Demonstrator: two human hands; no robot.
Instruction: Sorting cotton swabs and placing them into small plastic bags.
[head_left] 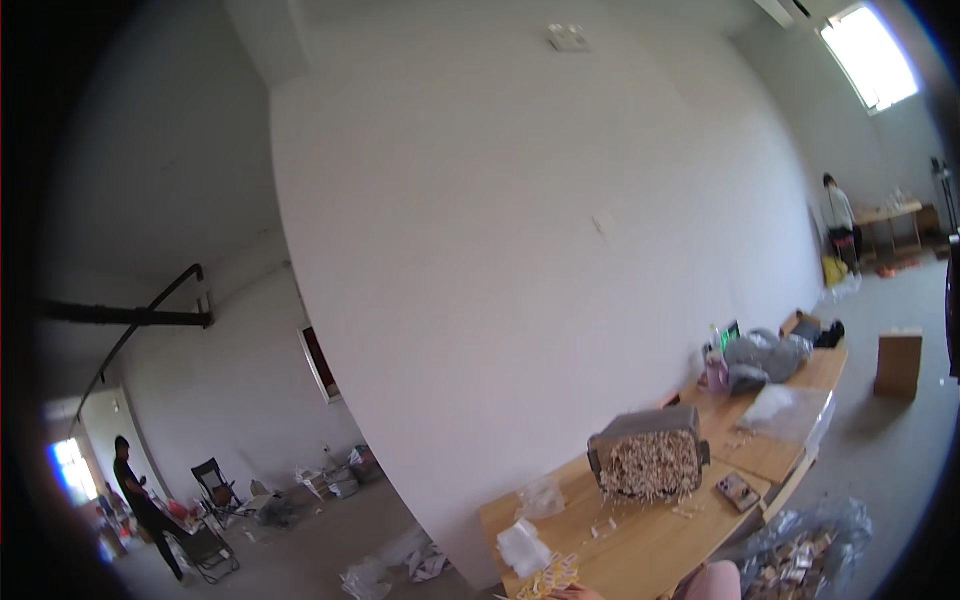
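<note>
At the lower edge only a sliver of a hand (578, 593) shows, apparently my right hand, beside a loose pile of small yellow-and-white pieces (550, 577) on the wooden table. Its fingers are mostly cut off, so their grip cannot be made out. My left hand is out of view. White, soft-looking packs (523, 547) lie just beyond the pile. Farther up the table, a grey plastic bin (622, 428) rests on its side, its mouth packed with many short pale sticks (650, 467). Some have spilled onto the tabletop.
A patterned box (738, 492) lies right of the bin. Clear plastic bags (785, 413), a pink bottle (715, 372) and grey bags (765, 352) crowd the table's far end. Beside the table stand a scrap-filled bag (800, 560) and a carton (898, 365). Two people (140, 495) are far off, one on either side.
</note>
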